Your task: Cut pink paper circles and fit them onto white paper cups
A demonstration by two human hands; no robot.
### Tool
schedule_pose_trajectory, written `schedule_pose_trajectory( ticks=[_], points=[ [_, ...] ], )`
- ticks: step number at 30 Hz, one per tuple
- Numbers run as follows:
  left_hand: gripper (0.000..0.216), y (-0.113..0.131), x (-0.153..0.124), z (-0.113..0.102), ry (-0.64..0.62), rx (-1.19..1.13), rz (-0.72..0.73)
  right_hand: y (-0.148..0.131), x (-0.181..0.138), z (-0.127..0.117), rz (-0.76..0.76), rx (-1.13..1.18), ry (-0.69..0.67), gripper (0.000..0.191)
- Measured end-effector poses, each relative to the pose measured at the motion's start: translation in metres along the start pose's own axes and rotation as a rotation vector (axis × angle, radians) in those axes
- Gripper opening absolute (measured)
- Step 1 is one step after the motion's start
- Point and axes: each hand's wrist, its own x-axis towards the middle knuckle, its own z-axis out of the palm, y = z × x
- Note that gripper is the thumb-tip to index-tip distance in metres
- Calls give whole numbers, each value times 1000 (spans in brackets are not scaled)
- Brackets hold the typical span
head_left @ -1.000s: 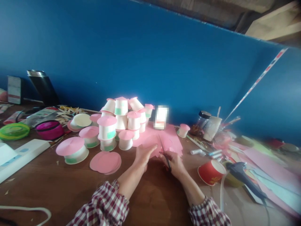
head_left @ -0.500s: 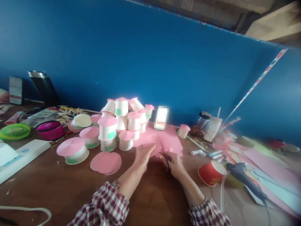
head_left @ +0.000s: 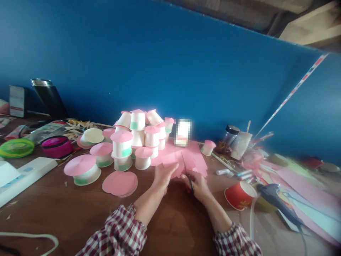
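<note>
Our right hand (head_left: pixel 199 186) is closed around the scissors (head_left: pixel 191 184); how wide their blades (head_left: pixel 184 163) stand we cannot tell. Their long axis runs away from us, tips forward and slightly left, above the pink sheets (head_left: pixel 197 151) on the table (head_left: pixel 178 227). Our left hand (head_left: pixel 160 177) pinches a piece of pink paper (head_left: pixel 173 159) just beside the blades, probably to steady it against them. Left of it lie loose pink discs (head_left: pixel 119 184), apparently set within reach; beyond stand pink-topped cups (head_left: pixel 122 144), stacked perhaps to save room.
</note>
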Motion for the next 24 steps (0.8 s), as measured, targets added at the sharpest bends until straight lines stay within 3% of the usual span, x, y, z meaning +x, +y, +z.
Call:
schedule_pose_trajectory(
  ticks=[24],
  points=[
    [39, -3, 9, -4, 0, -4, 17, 0, 0, -3, -9, -120, 14, 35]
  ],
)
